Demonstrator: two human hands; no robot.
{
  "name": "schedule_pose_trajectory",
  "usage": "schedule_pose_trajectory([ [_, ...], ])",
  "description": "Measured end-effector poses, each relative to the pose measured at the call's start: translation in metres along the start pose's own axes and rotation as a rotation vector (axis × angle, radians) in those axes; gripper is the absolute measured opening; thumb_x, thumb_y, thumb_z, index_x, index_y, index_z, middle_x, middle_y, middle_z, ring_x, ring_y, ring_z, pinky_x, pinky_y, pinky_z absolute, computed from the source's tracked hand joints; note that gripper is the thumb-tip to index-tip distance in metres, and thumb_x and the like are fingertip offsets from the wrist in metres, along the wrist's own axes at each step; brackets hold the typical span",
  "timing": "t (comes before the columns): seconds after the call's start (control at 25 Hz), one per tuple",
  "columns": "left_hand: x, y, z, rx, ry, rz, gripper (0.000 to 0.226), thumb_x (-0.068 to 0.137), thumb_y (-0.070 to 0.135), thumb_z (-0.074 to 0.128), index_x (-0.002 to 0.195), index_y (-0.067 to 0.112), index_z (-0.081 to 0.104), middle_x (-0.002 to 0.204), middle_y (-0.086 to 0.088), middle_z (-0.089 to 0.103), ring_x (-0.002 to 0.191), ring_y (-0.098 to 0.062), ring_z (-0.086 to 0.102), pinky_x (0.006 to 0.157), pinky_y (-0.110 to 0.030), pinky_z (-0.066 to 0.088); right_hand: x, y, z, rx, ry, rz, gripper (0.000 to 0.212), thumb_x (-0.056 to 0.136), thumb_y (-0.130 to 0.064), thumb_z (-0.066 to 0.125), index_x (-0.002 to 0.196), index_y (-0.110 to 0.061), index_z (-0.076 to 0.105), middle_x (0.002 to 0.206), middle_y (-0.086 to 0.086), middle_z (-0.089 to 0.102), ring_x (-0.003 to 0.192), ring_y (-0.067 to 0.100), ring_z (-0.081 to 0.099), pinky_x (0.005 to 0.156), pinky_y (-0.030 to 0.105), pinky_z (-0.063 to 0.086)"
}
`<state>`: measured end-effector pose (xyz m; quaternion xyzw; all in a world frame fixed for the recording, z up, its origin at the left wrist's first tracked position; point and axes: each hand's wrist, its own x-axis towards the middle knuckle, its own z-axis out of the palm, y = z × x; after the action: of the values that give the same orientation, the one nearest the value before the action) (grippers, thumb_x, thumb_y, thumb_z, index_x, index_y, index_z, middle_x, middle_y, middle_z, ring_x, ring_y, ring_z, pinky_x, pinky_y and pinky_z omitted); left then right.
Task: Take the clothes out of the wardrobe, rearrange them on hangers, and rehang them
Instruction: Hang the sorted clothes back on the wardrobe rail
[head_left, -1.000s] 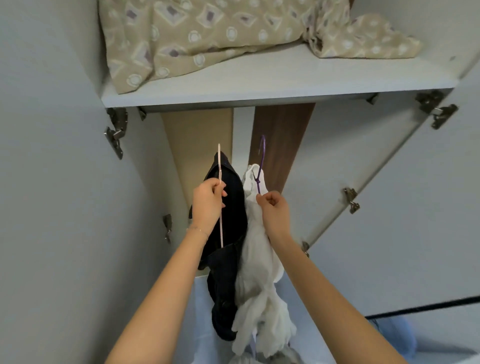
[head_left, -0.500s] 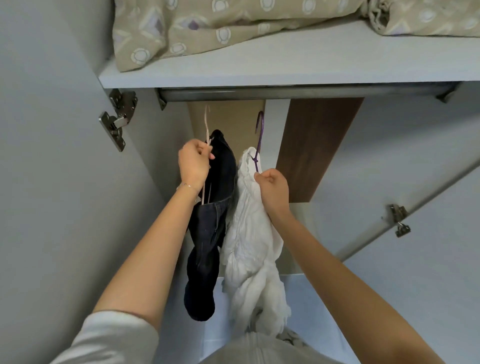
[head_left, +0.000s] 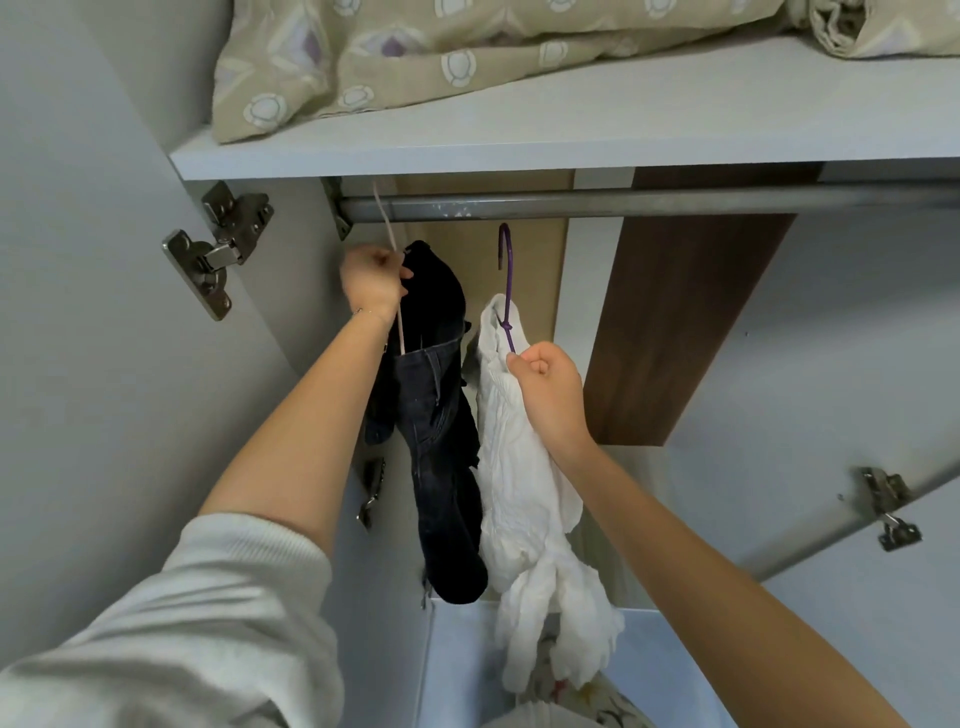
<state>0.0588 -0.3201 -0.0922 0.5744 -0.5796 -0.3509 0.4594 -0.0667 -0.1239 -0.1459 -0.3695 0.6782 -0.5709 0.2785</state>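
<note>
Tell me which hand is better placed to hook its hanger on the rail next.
The left hand: its pale hanger reaches up to the rail, while the purple hanger in the right hand ends below it.

From my feed, the top of the pink hanger (head_left: 385, 221) is lost where it crosses the rail (head_left: 623, 203) under the shelf (head_left: 571, 130), so I cannot tell whether it is hooked on. My left hand (head_left: 373, 283) covers its neck, and the dark jeans (head_left: 436, 415) swallow its shoulders. The purple hanger (head_left: 506, 270) vanishes below into my right hand (head_left: 548, 387) and the white garment (head_left: 524, 499). The patterned bedding (head_left: 415, 57) is cut by the top edge, the rail by the right edge, and a printed cloth (head_left: 597, 696) by the bottom edge, too little to identify
</note>
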Motion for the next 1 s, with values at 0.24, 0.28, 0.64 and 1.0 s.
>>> schedule_pose_trajectory([
  [0.24, 0.008, -0.032, -0.003, 0.076, 0.033, -0.044, 0.020, 0.095, 0.013, 0.056, 0.083, 0.003, 0.069, 0.060, 0.003, 0.061, 0.040, -0.006, 0.051, 0.037, -0.018, 0.040, 0.016, 0.007, 0.005, -0.031, -0.019, 0.014, 0.028, 0.092, -0.022, 0.058, 0.083, 0.003, 0.051, 0.070, 0.005, 0.047, 0.065, 0.013, 0.044, 0.065, 0.027, 0.043],
  [0.28, 0.007, -0.034, -0.004, 0.106, 0.035, -0.040, 0.022, 0.094, 0.012, 0.054, 0.082, 0.002, 0.070, 0.061, 0.004, 0.061, 0.045, -0.007, 0.050, 0.040, -0.019, 0.037, 0.016, 0.007, 0.007, -0.037, -0.026, 0.013, 0.027, 0.092, -0.022, 0.058, 0.081, 0.000, 0.050, 0.069, 0.003, 0.046, 0.064, 0.013, 0.044, 0.064, 0.027, 0.042],
  [0.64, -0.011, -0.027, -0.013, 0.442, 0.053, 0.037, 0.024, 0.098, 0.016, 0.050, 0.105, 0.000, 0.066, 0.104, -0.021, 0.069, 0.098, -0.037, 0.064, 0.072, -0.035, 0.047, 0.021, -0.003, 0.019, -0.017, -0.067, -0.049, 0.023, 0.093, -0.018, 0.058, 0.075, -0.009, 0.046, 0.063, -0.002, 0.041, 0.060, 0.010, 0.039, 0.058, 0.019, 0.038],
  [1.0, -0.088, -0.028, -0.038, 0.551, 0.068, 0.510, 0.039, 0.095, 0.007, 0.053, 0.133, 0.007, 0.053, 0.126, -0.012, 0.063, 0.110, -0.029, 0.060, 0.089, -0.036, 0.045, 0.058, -0.041, 0.061, -0.038, -0.102, -0.145, 0.032, 0.092, -0.010, 0.055, 0.065, -0.017, 0.039, 0.061, -0.005, 0.041, 0.059, 0.009, 0.040, 0.060, 0.021, 0.038],
])
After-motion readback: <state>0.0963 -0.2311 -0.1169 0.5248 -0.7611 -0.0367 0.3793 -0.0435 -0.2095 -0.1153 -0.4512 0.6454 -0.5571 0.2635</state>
